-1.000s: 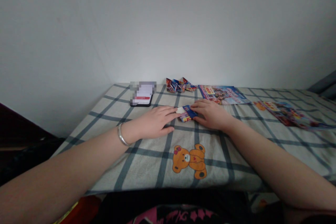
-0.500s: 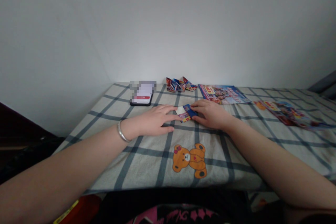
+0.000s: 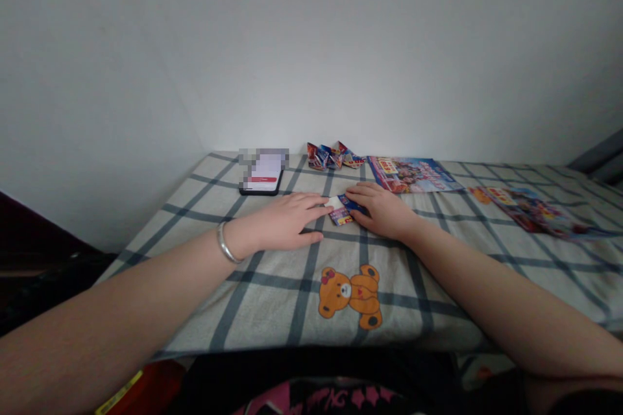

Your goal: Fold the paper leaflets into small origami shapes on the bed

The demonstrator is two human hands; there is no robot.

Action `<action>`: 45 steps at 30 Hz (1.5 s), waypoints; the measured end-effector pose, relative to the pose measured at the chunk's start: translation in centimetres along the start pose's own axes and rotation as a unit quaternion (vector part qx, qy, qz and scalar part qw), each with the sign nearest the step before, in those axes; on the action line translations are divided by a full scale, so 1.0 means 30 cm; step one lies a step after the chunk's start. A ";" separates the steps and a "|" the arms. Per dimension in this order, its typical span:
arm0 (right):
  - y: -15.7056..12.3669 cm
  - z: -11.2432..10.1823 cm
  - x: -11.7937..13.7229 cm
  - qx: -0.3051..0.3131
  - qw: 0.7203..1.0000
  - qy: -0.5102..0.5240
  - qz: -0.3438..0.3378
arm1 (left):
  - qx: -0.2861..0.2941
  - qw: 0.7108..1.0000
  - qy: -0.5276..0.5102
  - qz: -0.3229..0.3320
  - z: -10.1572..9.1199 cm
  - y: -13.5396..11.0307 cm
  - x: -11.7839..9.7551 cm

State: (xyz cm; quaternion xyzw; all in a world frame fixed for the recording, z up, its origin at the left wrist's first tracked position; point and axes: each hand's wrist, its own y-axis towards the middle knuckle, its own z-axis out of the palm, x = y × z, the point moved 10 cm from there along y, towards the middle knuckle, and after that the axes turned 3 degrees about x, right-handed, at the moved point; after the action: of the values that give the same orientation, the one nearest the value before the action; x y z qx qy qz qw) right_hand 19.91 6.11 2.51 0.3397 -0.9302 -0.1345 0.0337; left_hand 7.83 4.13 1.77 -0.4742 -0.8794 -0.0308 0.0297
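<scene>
A small folded leaflet [image 3: 341, 211] lies on the checked cloth between my two hands. White, blue and purple printed faces show on it. My left hand [image 3: 289, 220], with a silver bangle on the wrist, lies low with its fingers stretched out and apart, the fingertips touching the leaflet's left edge. From the right, my right hand [image 3: 384, 211] covers part of the leaflet, its fingers over the far side and its thumb at the near side. What lies under those fingers is hidden.
A phone [image 3: 263, 175] with a lit screen lies at the back left. Beside it, against the wall, stands a zigzag folded paper piece [image 3: 335, 155]. Two flat printed leaflets are to the right, one farther back [image 3: 413, 175] and one nearer [image 3: 540, 211]. A bear print [image 3: 350, 297] marks the cloth.
My right hand has slid slightly left and covers more of the folded leaflet. My left hand has hardly moved. The other things stay where they were.
</scene>
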 end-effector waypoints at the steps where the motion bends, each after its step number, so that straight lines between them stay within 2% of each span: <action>1: 0.001 0.003 0.000 0.005 1.000 -0.002 0.001 | 0.004 1.000 0.000 -0.003 0.005 -0.001 -0.002; 8: 0.004 0.024 -0.006 0.020 1.000 0.004 0.007 | 0.014 1.000 0.008 -0.012 0.026 -0.009 -0.021; 13: 0.001 0.041 -0.011 0.029 1.000 -0.002 0.007 | 0.031 0.999 0.007 0.010 0.018 -0.009 -0.040; 23: 0.004 0.053 -0.056 0.041 0.999 0.015 0.022 | 0.074 0.996 -0.042 0.037 0.035 -0.007 0.001; 31: 0.002 0.053 -0.065 0.041 0.998 0.023 0.032 | 0.089 0.993 -0.069 0.036 0.025 -0.008 -0.010; 36: 0.000 0.052 -0.070 0.038 0.997 0.051 0.031 | 0.064 0.994 -0.081 0.046 0.009 -0.005 -0.008; 41: -0.006 0.045 -0.077 0.014 0.996 0.080 0.024 | 0.040 0.992 -0.102 0.061 0.020 -0.013 -0.013; 45: -0.014 0.023 -0.086 -0.018 0.996 0.089 0.025 | -0.016 0.992 -0.104 0.071 0.009 -0.013 -0.026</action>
State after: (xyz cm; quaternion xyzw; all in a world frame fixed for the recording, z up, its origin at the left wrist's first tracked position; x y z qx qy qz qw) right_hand 22.05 7.64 1.81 0.3263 -0.9292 -0.1195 0.1261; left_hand 7.93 3.27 1.43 -0.5365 -0.8412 0.0062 -0.0672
